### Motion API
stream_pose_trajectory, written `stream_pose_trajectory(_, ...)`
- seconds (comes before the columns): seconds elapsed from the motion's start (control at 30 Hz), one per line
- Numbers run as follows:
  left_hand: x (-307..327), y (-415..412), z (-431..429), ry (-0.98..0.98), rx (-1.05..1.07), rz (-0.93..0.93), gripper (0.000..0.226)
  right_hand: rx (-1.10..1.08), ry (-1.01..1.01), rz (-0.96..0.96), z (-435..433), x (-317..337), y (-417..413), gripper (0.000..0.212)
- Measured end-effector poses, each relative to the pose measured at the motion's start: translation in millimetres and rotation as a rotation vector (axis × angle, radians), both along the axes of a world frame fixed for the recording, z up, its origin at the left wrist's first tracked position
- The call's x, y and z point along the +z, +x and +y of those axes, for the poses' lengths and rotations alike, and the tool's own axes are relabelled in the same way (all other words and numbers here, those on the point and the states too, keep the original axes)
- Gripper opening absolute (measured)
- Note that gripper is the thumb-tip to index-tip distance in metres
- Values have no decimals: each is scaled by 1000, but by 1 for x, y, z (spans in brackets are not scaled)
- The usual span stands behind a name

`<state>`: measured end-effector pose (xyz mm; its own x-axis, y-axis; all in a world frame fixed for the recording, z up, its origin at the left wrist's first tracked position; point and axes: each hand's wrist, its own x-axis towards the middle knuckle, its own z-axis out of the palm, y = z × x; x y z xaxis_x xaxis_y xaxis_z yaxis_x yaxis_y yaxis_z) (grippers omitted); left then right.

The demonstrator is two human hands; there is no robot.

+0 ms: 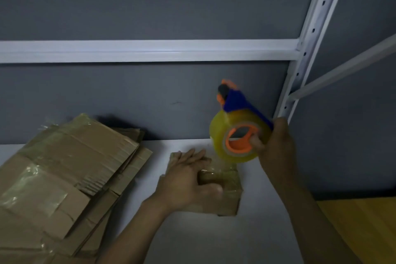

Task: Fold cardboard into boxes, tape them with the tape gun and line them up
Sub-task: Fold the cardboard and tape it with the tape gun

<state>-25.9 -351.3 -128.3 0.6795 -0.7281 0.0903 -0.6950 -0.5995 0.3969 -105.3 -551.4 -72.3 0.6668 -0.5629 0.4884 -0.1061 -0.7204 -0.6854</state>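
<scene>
No writing or label is legible on the cardboard (64,167), the box (225,195) or the tape gun (235,103).

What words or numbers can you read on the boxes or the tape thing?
None: no word, number or sign can be read anywhere.
Box: plain brown with shiny tape, no print.
Cardboard stack: plain, no print shows.
Tape gun: blue and orange with a clear roll, a bit blurred, no label shows.
Shelf post: only holes.
</scene>
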Motion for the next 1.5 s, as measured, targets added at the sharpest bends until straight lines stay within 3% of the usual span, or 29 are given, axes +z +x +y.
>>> stream_pose_trajectory(0.1, 14, -1, 7, -385, 59, 329, 81, 73, -159, 102, 3, -7, -12, 43)
stream_pose_trajectory(0.2, 48, -13, 7, -788, 267, 414, 49, 72, -185, 128, 3, -7, -17, 45)
stream_pose_trajectory(0.27, 73, -19, 5, -926, 314, 547, 40, 75, -199, 147, 2, -6, -17, 43)
stream_pose_trajectory(0.43, 96, -21, -2, -965, 243, 1001, 23, 63, -241, 172, -5, -1, -14, 41)
stream_pose_trajectory(0.57, 89, -18, -9, -1118, 322, 1172, 15, 231, -144, 142, -13, 1, -11, 63)
stream_pose_trajectory(0.67, 91, -16, -7, -1092, 372, 1186, 13, 338, -110, 126, -11, 3, -9, 73)
stream_pose_trajectory(0.9, 94, -4, 3, -1105, 410, 1262, 10, 483, -131, 35, -10, -3, -7, 68)
stream_pose_trajectory(1.03, 100, 5, 14, -997, 458, 1077, 14, 494, -216, 43, -10, 0, -2, 72)
stream_pose_trajectory(1.2, 114, 39, 52, -1135, 498, 937, 19, 487, -256, 29, -14, 0, 3, 72)
stream_pose_trajectory(1.27, 106, 39, 57, -1131, 482, 993, 16, 511, -254, 45, -13, 2, 6, 69)
stream_pose_trajectory(1.4, 69, 23, 45, -1129, 436, 1275, 14, 486, -206, 36, -8, -3, 7, 70)
stream_pose_trajectory(1.5, 50, 18, 36, -1265, 447, 1427, 13, 498, -172, 30, -6, -2, 5, 67)
